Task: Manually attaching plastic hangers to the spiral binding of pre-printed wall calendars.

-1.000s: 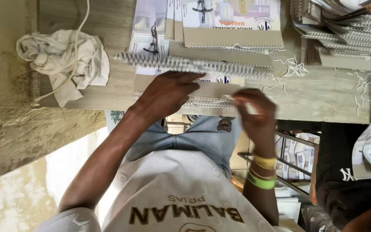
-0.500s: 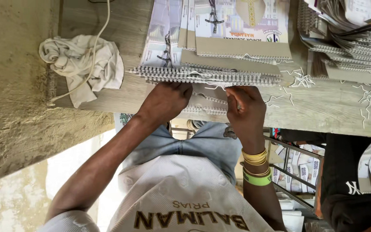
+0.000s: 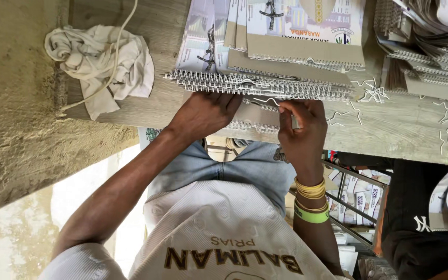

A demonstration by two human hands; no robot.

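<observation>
The right hand [image 3: 302,132] pinches a thin wire hanger [image 3: 266,101] between fingertips; the left hand [image 3: 203,114] lies flat, fingers closed, on the wire-bound calendar [image 3: 257,116] at the wooden table's [image 3: 390,135] near edge — its face mostly hidden. Beyond lies one calendar stack [image 3: 265,57]; far left, one crumpled cloth [image 3: 99,65], bare wood between.

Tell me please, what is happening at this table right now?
A person works with both bare hands at the edge of a wooden table. The left hand presses flat on a stack of wire-bound booklets, while the right hand pinches the wire binding along its edge. Behind it lies a long wire spiral under more printed booklets. A crumpled pale cloth with a cord over it sits to one side, and loose wire scraps lie nearby.
</observation>
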